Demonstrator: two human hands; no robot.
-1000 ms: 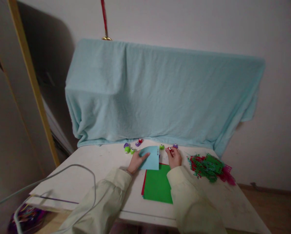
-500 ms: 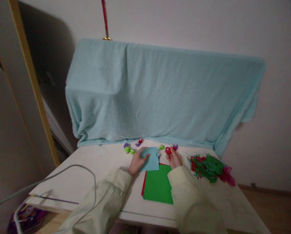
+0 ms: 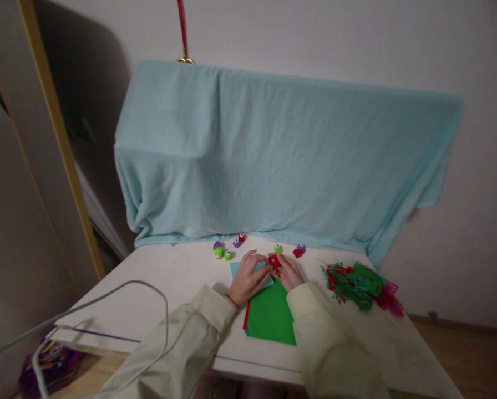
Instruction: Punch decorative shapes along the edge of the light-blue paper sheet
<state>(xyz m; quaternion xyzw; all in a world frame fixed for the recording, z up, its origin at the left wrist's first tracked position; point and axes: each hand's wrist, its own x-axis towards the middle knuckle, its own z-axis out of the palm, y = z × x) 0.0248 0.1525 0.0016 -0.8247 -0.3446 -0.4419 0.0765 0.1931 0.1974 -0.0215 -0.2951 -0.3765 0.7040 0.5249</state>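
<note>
Nearest, the person's pale sleeves (image 3: 331,343) stretched over the white table (image 3: 140,299), with a grey cable (image 3: 136,282) looping across the left one. Below the table's left edge sat a purple bag (image 3: 51,366), its contents too blurred to make out. The green sheet (image 3: 271,318) lay between the forearms, a red sheet (image 3: 246,316) showing along its left side. Beyond it, the left hand (image 3: 248,276) was over the blue sheet (image 3: 235,268), its fingers bent, their tips beside the red punch (image 3: 274,260); whether they pinched anything could not be told. The right hand (image 3: 288,271) had thumb and fingers closed on that punch, which was between the two hands, near the green sheet's far edge. To the right lay a tangle of stencils (image 3: 360,285). Farther back stood a green punch (image 3: 278,249), with a purple punch (image 3: 301,246) and another red one to its right, and a loose group of five punches to its left. Behind everything hung a light blue cloth (image 3: 290,160), against the wall (image 3: 315,39).
</note>
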